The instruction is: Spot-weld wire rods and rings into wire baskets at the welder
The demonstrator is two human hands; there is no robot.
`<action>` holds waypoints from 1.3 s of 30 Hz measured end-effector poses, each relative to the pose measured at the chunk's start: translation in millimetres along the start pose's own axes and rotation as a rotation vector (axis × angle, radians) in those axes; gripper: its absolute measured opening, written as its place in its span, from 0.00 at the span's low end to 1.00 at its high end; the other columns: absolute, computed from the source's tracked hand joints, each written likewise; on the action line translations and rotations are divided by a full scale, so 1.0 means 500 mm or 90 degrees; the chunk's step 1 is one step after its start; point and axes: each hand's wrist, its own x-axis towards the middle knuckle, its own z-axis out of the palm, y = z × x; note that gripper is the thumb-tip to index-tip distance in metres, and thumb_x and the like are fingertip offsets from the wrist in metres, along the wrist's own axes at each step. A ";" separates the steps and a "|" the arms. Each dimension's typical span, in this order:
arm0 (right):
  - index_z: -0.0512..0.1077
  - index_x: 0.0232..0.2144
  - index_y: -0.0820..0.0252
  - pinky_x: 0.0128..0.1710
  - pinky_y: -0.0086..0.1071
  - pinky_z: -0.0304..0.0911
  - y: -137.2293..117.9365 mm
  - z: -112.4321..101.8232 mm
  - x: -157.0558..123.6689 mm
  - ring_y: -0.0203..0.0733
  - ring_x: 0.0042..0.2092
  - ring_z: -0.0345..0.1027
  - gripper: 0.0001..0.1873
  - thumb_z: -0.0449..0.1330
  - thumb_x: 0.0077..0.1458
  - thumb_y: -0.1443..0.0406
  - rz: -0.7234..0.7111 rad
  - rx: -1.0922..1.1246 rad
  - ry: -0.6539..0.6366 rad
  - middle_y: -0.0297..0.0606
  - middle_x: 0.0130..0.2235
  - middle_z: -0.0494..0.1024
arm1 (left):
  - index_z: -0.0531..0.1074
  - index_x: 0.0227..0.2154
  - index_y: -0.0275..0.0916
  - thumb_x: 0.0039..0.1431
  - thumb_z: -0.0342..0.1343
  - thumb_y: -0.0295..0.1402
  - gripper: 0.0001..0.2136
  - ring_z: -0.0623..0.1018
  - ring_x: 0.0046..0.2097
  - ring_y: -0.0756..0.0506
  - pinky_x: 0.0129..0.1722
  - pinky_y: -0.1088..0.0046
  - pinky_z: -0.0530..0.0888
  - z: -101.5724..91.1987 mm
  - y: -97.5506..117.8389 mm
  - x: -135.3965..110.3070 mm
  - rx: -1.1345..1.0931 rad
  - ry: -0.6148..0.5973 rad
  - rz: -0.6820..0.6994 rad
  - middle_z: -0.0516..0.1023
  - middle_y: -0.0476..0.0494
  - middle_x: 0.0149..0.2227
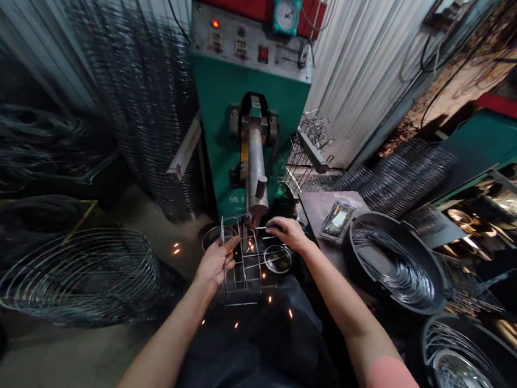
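Observation:
My left hand (217, 262) grips the left side of a wire rack (243, 267) made of thin metal rods. Between the finger and thumb of my right hand (288, 232) is a short metal rod (260, 228), its left end reaching the welding tip. The spot welder's metal arm (255, 173) comes down from the green machine (220, 130) onto the rack's upper edge. Orange sparks (250, 243) burst at the contact point, and some fly down over my dark apron (246, 354).
Left of me stands a stack of wire rings (84, 278). Right of the machine, a phone (338, 219) lies on a small table (310, 207), beside a black basin (355, 252) of bent wires. A second basin (426, 348) sits nearer me. A teal clock (287, 11) stands on top.

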 end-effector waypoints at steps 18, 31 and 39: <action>0.70 0.24 0.57 0.53 0.44 0.47 0.040 0.015 -0.117 0.47 0.53 0.59 0.18 0.54 0.52 0.51 0.198 -0.037 0.212 0.40 0.49 0.70 | 0.63 0.23 0.37 0.29 0.68 0.34 0.19 0.48 0.14 0.59 0.11 0.83 0.45 0.006 -0.002 -0.002 0.016 0.009 0.022 0.50 0.64 0.12; 0.71 0.23 0.56 0.53 0.45 0.43 0.006 0.036 -0.080 0.46 0.52 0.57 0.13 0.58 0.51 0.54 0.168 -0.037 0.214 0.37 0.46 0.72 | 0.63 0.26 0.38 0.30 0.69 0.37 0.21 0.50 0.15 0.59 0.11 0.83 0.47 0.004 -0.010 -0.001 0.015 0.015 0.060 0.54 0.62 0.15; 0.71 0.22 0.57 0.53 0.45 0.42 0.015 0.035 -0.052 0.47 0.51 0.57 0.13 0.58 0.52 0.56 0.154 -0.037 0.204 0.37 0.45 0.71 | 0.64 0.26 0.38 0.32 0.68 0.36 0.20 0.50 0.15 0.59 0.12 0.83 0.47 0.005 -0.006 0.009 -0.005 0.023 0.082 0.54 0.62 0.14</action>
